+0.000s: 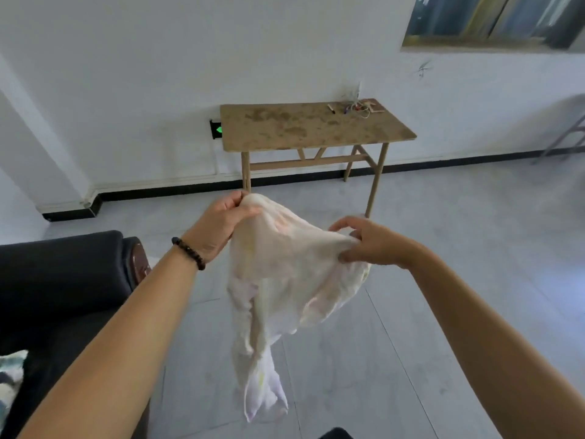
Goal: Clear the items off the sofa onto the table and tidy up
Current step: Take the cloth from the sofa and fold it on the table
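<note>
A thin white cloth (278, 286) hangs in the air in front of me over the floor. My left hand (218, 223) pinches its upper left edge, and my right hand (370, 242) grips its upper right edge. The cloth droops between them, and a long tail of it hangs down. The dark sofa (63, 293) is at my left, with a patterned cushion or cloth (11, 375) at its near end. The wooden table (313, 125) stands ahead against the wall, beyond both hands.
Small items and a wire (357, 106) lie at the table's back right corner. Grey tiled floor (443, 248) stretches between me and the table. A metal frame (566, 134) stands at the far right. A green-lit sign (217, 129) is on the wall left of the table.
</note>
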{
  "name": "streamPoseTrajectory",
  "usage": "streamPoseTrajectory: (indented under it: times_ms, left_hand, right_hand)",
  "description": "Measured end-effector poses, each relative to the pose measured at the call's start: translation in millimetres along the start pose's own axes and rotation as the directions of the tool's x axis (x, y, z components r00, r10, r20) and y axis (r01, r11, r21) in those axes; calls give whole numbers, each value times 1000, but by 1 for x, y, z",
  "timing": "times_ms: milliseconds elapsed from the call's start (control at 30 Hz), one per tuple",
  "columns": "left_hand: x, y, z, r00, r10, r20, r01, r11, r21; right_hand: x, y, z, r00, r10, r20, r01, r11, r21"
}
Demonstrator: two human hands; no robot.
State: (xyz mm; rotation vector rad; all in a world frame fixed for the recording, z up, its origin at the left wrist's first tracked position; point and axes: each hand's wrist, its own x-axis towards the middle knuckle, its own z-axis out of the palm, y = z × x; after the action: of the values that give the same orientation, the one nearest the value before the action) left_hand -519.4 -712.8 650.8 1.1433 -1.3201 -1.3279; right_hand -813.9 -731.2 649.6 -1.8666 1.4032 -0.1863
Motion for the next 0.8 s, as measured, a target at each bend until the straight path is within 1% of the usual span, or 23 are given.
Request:
streamPoseTrajectory:
  times_ms: [67,133,167,200,233,267,300,333,400,433,467,500,567,600,667,700,767,800]
  left_hand:
    - [45,15,5,988,152,-25,-147,978,148]
    - [88,26,9,963,269,-29,-252,930,266]
    - [109,32,10,945,325,-33,-300,903,308]
    - [130,39,11,925,379,-35,-344,871,351]
    - [155,42,11,904,426,-33,-381,840,387]
    - [180,45,11,884,466,-30,-411,808,423]
    - [205,48,11,869,494,-30,-431,785,446]
    - [229,52,11,861,507,-39,-433,773,464]
    - [276,61,10,850,523,-54,-431,752,499]
    - [300,63,7,851,522,-55,-420,742,522]
    - [321,61,2,858,510,-56,-398,731,554]
    - [339,57,-5,871,488,-56,-364,719,592]
    - [388,47,-20,918,391,-70,-256,717,649]
    - [406,41,-26,950,305,-73,-184,732,656]
    - [435,25,-35,991,116,-62,-44,733,679]
    - [449,12,-40,998,39,-55,10,720,694]
    - [478,-18,-46,993,-99,-64,116,708,697]
    - [493,-36,-50,983,-175,-64,167,677,717]
  right_hand:
    - [36,2,-3,999,-24,36,26,998,-54]
    - [71,5,-12,998,-3,65,6,999,-49]
    - [89,8,-20,994,19,105,-20,1000,7]
    - [106,9,-30,985,21,170,-38,994,100]
    - [127,13,-41,975,3,224,-52,976,213]
    - [150,18,-53,971,-33,238,-46,946,321]
    - [172,21,-66,978,-79,195,-7,914,406]
    - [197,25,-81,989,-112,100,51,878,477]
    - [245,26,-112,981,-118,-151,185,784,593]
    - [269,24,-129,957,-89,-274,248,740,625]
    - [290,21,-145,924,-60,-379,306,709,635]
    - [310,18,-161,884,-29,-467,346,712,611]
    - [357,15,-210,812,-24,-583,381,779,498]
    - [378,12,-233,779,-64,-624,398,819,413]
    - [415,5,-269,730,-180,-659,426,874,234]
    - [432,0,-282,725,-231,-649,434,885,170]
    - [463,-7,-299,716,-289,-635,465,877,125]
    - [479,-7,-307,702,-289,-651,487,862,143]
